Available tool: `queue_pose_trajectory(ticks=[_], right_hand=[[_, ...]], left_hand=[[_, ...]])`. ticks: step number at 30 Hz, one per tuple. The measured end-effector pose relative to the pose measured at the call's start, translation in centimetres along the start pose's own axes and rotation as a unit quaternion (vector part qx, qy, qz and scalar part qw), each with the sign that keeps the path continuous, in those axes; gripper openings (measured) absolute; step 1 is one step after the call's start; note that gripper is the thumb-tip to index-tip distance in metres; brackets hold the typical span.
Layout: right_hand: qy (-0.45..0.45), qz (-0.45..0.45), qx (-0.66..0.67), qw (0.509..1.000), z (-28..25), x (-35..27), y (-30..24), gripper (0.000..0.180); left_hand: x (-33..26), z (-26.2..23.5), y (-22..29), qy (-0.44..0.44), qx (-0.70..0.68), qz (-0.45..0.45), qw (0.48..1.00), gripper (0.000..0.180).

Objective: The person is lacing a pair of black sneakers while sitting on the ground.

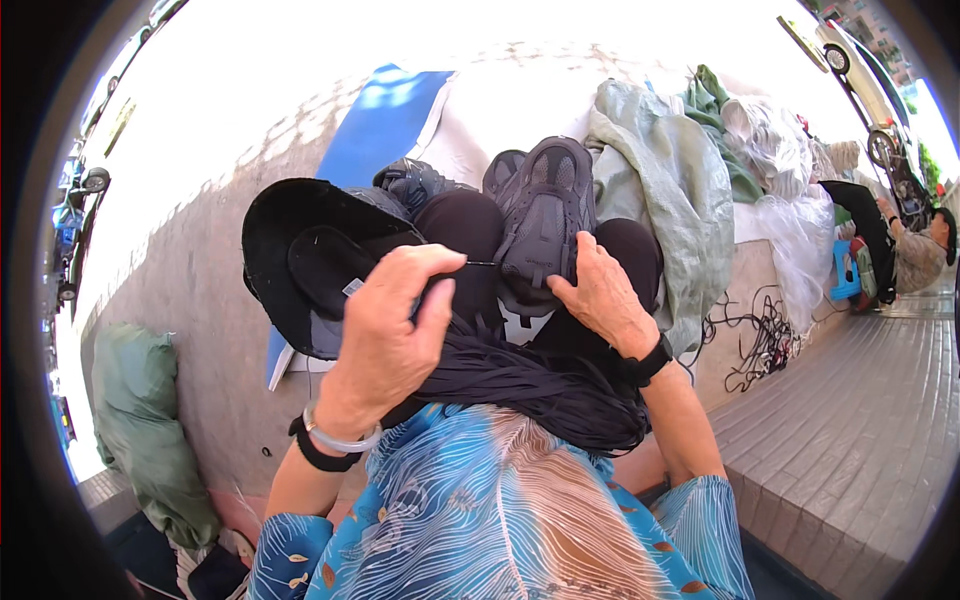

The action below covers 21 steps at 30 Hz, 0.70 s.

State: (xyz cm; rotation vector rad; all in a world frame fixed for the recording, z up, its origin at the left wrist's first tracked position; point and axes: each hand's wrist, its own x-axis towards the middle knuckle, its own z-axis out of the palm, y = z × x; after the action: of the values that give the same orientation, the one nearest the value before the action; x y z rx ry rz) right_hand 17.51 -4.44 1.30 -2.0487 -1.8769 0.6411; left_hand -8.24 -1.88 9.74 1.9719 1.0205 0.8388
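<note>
Head view, looking down on a seated person's lap: the left hand (385,320) has its fingers (432,300) pinched together on a thin dark lace (480,264) drawn taut toward a dark grey shoe (545,215), which the right hand (600,295) steadies, fingers clamped against its side. A bundle of dark laces (530,385) lies across the lap just below both hands. Left of the left fingers sits a black cap (300,250) with a small pale label inside. Beyond the shoe lie a second dark shoe (415,185), a blue board (375,125) and a grey-green sack (665,190); a green bag (140,430) slumps far left.
</note>
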Motion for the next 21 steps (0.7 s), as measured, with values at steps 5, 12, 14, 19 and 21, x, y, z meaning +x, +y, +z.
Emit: queue_pose_trajectory(ticks=[5,12,14,19,21], right_hand=[[0.026,-0.018,0.025,0.999,0.9,-0.9,1.0,0.054],[0.066,-0.021,0.002,0.998,2.5,-0.4,1.8,0.046],[0.047,-0.011,0.042,0.998,1.8,-0.6,2.0,0.039],[0.070,-0.030,0.056,0.996,1.0,-1.2,1.5,0.033],[0.070,-0.031,0.057,0.995,1.1,-1.4,1.5,0.033]], left_hand=[[3.5,8.2,-3.7,-0.161,0.311,0.024,0.937,0.072],[5.6,12.1,-6.8,-0.174,0.483,0.105,0.852,0.088],[5.6,11.7,-6.8,-0.199,0.469,0.099,0.855,0.087],[5.4,10.8,-7.6,-0.215,0.482,0.112,0.842,0.077],[5.3,10.4,-8.1,-0.199,0.481,0.135,0.843,0.069]])
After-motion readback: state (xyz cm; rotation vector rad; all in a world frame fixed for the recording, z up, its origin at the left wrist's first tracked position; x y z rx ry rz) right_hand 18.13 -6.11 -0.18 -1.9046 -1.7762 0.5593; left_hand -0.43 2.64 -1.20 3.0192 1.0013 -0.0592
